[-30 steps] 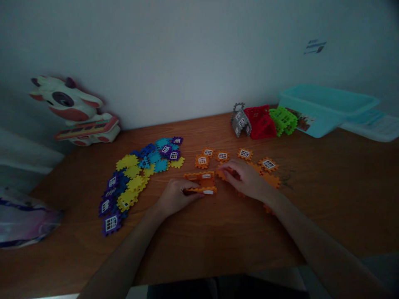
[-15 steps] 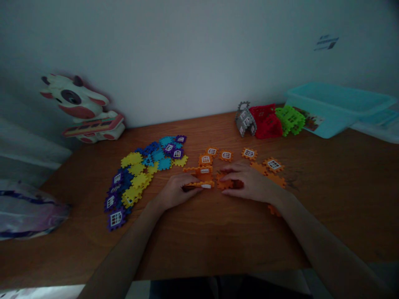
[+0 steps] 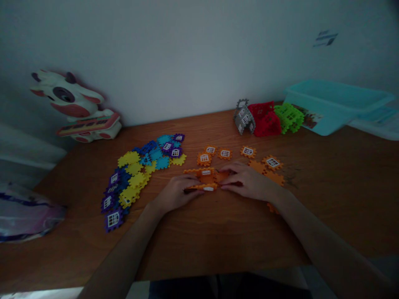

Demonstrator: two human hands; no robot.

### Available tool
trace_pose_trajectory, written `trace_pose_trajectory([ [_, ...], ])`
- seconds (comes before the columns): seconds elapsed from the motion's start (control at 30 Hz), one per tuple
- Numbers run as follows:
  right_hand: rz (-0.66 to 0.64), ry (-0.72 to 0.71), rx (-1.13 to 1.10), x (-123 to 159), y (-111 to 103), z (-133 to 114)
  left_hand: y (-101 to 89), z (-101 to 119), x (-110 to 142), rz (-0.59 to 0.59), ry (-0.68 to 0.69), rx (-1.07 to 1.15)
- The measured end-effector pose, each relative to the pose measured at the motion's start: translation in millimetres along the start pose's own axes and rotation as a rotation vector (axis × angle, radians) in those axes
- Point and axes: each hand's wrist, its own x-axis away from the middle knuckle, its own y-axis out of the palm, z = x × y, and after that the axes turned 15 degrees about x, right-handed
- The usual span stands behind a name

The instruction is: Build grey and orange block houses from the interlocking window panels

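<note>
My left hand (image 3: 175, 193) grips the near upright wall of a small orange structure (image 3: 207, 179), built from interlocking toothed panels, with two standing walls that carry white window pieces. At the structure's right end, an orange toothed panel (image 3: 222, 176) is pinched between the thumb and fingers of my right hand (image 3: 251, 181). This panel's edge meets the structure; whether the teeth are locked I cannot tell. Part of it is hidden behind my fingers. Loose orange window panels (image 3: 225, 153) lie just beyond my hands, and plain orange panels (image 3: 274, 179) lie by my right wrist.
Purple, blue and yellow panels (image 3: 134, 168) are heaped on the left. At the back right stand grey (image 3: 245, 118), red (image 3: 264, 119) and green (image 3: 289, 118) assembled pieces beside a turquoise bin (image 3: 336, 104). A cow toy keyboard (image 3: 90, 126) and a plastic bag (image 3: 29, 214) are farther left.
My right hand has moved slightly left, bringing its orange panel from a small gap away up against the structure's right end. The view has shifted a little.
</note>
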Motion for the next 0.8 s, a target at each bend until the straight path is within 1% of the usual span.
trace_pose_trajectory([
  [0.17, 0.015, -0.032, -0.005, 0.2, 3.3, -3.6, -0.8, 0.0, -0.5, 0.021, 0.021, -0.007],
  [0.33, 0.003, 0.006, -0.012, -0.6, 6.3, -5.7, -1.8, -1.0, 0.1, -0.009, -0.006, -0.020],
  [0.43, -0.006, 0.028, -0.037, -1.5, 5.8, -5.5, -1.6, -1.6, 0.0, 0.005, -0.013, -0.012],
  [0.6, -0.021, 0.113, -0.114, -5.4, 1.1, -6.9, -4.3, -1.2, 0.0, 0.000, -0.004, 0.006],
  [0.67, -0.017, 0.114, -0.120, -6.4, -2.4, -7.0, -6.5, -1.0, 0.5, -0.004, -0.010, -0.001],
  [0.73, -0.001, 0.112, -0.084, -5.7, -7.0, -4.3, -8.9, -1.3, 1.2, -0.010, -0.014, -0.015],
  [0.8, 0.015, 0.184, 0.022, -2.7, -13.1, 2.1, -11.4, -2.0, 2.0, -0.013, -0.010, -0.031],
])
